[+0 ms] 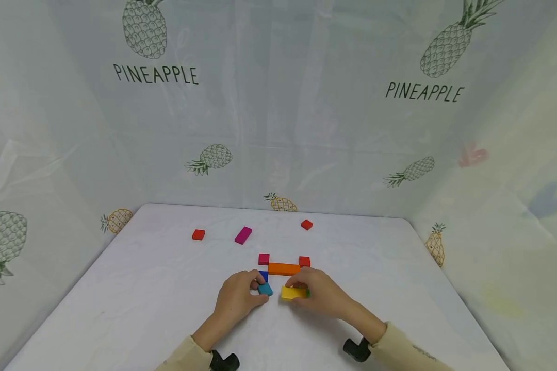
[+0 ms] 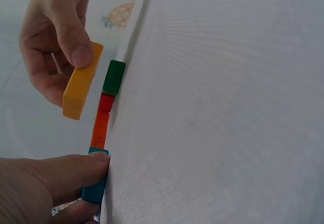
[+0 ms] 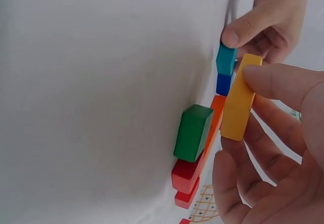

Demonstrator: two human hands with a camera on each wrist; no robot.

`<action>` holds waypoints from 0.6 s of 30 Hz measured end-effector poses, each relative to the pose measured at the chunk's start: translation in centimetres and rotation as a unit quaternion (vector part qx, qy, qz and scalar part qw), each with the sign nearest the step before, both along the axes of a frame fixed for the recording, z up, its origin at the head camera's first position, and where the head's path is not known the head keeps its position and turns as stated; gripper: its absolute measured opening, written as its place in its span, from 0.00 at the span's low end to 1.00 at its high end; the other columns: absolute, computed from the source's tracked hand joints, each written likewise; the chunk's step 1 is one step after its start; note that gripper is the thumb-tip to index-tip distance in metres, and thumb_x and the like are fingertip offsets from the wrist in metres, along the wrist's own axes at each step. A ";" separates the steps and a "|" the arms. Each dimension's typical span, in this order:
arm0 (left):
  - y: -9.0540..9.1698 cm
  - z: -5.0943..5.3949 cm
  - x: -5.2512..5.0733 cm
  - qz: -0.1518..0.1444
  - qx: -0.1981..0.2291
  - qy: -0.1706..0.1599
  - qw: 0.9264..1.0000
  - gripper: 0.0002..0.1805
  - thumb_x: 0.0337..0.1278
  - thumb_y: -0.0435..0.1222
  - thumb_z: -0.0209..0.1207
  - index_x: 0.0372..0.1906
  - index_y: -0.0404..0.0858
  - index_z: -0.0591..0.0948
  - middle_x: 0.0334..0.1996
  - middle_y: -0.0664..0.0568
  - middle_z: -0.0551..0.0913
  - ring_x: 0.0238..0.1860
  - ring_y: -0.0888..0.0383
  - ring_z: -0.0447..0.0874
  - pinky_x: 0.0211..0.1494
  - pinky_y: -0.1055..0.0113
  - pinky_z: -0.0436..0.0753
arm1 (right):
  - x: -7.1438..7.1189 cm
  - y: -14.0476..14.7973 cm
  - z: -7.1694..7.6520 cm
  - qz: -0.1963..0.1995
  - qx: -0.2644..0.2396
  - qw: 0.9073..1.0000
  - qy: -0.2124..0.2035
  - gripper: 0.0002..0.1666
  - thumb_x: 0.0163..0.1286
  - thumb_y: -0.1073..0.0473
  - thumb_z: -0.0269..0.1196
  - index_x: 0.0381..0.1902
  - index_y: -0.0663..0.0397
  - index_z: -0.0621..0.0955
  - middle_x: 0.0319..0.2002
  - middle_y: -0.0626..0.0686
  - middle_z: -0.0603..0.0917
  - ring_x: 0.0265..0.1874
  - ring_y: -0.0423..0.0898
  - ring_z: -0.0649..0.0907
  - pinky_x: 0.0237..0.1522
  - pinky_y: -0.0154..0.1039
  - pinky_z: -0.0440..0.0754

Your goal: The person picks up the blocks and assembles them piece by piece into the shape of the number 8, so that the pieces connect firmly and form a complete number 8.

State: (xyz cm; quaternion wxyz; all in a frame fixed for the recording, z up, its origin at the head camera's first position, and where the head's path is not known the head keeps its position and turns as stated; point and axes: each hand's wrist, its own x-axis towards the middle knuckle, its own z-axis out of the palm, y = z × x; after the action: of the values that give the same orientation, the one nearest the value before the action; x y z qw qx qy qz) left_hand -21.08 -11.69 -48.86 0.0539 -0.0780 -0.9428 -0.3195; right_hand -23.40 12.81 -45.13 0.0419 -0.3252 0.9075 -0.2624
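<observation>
The right hand [image 3: 286,150] pinches a yellow rectangular block [image 3: 239,105]. The left hand [image 3: 276,24] places its thumb on a teal block [image 3: 226,60], next to a blue block [image 3: 224,84]. On the white surface [image 3: 96,102], a green block [image 3: 194,133] partly covers an orange block [image 3: 217,111], near a red block [image 3: 186,177].

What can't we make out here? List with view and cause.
- Head view: most of the green block, hidden by the right hand and the yellow block it holds.
- Head view: part of the dark blue block, behind the left hand.
- Head view: lettering on the right sleeve, too small to read.
- Right wrist view: the lowest red block, cut off by the bottom edge.
</observation>
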 end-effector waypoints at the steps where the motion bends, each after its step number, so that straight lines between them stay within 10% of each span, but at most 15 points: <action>1: 0.0 0.0 0.0 0.000 0.000 -0.001 1.000 0.17 0.48 0.45 0.82 0.39 0.48 0.85 0.30 0.60 0.81 0.35 0.60 0.75 0.40 0.63 0.78 | 0.0 -0.1 -0.1 0.000 0.001 1.000 -0.001 0.16 0.65 0.60 0.78 0.50 0.45 0.88 0.42 0.40 0.86 0.43 0.38 0.81 0.52 0.36 0.85; 18: -0.1 0.1 0.0 -0.008 -0.001 0.005 1.000 0.18 0.48 0.44 0.82 0.40 0.47 0.86 0.30 0.60 0.81 0.34 0.60 0.75 0.39 0.63 0.78 | 0.4 -1.5 -0.7 0.008 0.002 1.000 -0.016 0.15 0.65 0.58 0.78 0.49 0.44 0.89 0.40 0.38 0.85 0.41 0.35 0.79 0.48 0.32 0.83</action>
State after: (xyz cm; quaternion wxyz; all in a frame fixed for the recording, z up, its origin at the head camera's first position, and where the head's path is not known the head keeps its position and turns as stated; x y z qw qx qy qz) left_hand -21.05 -11.82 -48.78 0.0558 -0.0877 -0.9423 -0.3181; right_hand -23.04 11.32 -45.87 0.0593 -0.3280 0.9047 -0.2652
